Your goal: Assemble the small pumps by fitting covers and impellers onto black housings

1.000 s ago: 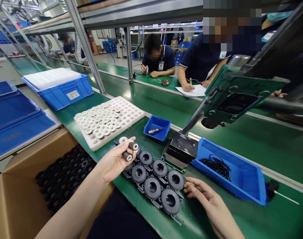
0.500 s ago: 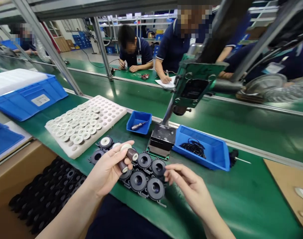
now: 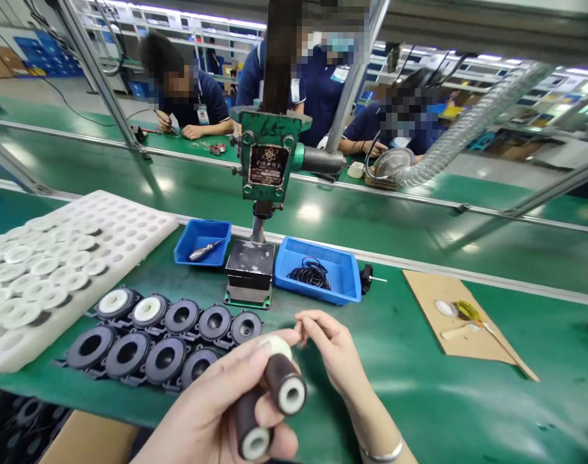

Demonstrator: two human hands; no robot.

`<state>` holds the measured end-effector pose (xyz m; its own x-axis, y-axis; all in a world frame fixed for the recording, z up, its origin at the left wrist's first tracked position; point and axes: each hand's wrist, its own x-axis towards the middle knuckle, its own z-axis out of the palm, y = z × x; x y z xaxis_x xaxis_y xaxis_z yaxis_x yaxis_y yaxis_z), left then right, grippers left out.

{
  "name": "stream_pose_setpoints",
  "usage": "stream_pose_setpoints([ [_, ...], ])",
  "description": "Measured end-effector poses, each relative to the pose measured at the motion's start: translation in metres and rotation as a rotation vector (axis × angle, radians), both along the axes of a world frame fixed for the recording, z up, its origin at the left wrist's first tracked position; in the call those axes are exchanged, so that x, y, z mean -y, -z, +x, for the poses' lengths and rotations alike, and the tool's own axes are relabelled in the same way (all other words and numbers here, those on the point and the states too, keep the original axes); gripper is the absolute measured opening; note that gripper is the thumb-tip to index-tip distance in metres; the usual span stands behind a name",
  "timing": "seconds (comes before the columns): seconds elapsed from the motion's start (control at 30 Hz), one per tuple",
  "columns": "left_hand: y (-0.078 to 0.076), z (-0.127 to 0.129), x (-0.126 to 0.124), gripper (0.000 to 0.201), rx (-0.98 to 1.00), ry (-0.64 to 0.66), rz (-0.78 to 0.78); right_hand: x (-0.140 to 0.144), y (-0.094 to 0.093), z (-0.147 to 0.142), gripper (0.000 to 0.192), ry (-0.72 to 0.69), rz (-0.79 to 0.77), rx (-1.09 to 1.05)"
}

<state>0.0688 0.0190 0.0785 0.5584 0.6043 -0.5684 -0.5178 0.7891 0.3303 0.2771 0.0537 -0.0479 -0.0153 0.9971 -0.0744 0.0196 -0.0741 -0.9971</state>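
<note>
The left hand grips two dark brown cylindrical cores with white end faces, together with one white round piece at the fingertips. The cores are short, smooth, and lie side by side, with the white ends toward the camera. They are held above the green bench, in front of the green press machine. The right hand is just beside them, its fingers pinched together; what it holds I cannot tell. Black round housings lie left of the press base.

Dark brown coils with white cores; black housings; blue bins; green belt; white tray
</note>
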Motion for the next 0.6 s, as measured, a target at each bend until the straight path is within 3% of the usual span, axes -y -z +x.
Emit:
stream_pose_setpoints([
  [0.1,0.015,0.009,0.000,0.042,-0.030,-0.072,0.134,0.001,0.007,0.003,0.032,-0.039,-0.009,0.009],
  [0.2,0.038,-0.002,-0.006,0.043,-0.194,-0.168,0.367,0.002,0.012,0.009,0.032,-0.030,-0.013,0.065],
  [0.3,0.057,-0.045,-0.017,0.053,-0.575,-0.289,0.535,-0.001,0.017,0.013,0.034,-0.013,-0.016,0.134],
  [0.43,0.060,-0.115,-0.029,0.057,-1.123,-0.439,0.647,-0.005,0.022,0.009,0.039,-0.040,-0.039,0.166],
  [0.5,0.059,-0.133,-0.034,0.056,-1.213,-0.403,0.675,-0.006,0.023,0.006,0.040,-0.046,-0.045,0.170],
  [0.6,0.063,-0.134,-0.043,0.052,-1.282,-0.236,0.720,-0.008,0.023,0.002,0.039,-0.029,-0.045,0.176],
])
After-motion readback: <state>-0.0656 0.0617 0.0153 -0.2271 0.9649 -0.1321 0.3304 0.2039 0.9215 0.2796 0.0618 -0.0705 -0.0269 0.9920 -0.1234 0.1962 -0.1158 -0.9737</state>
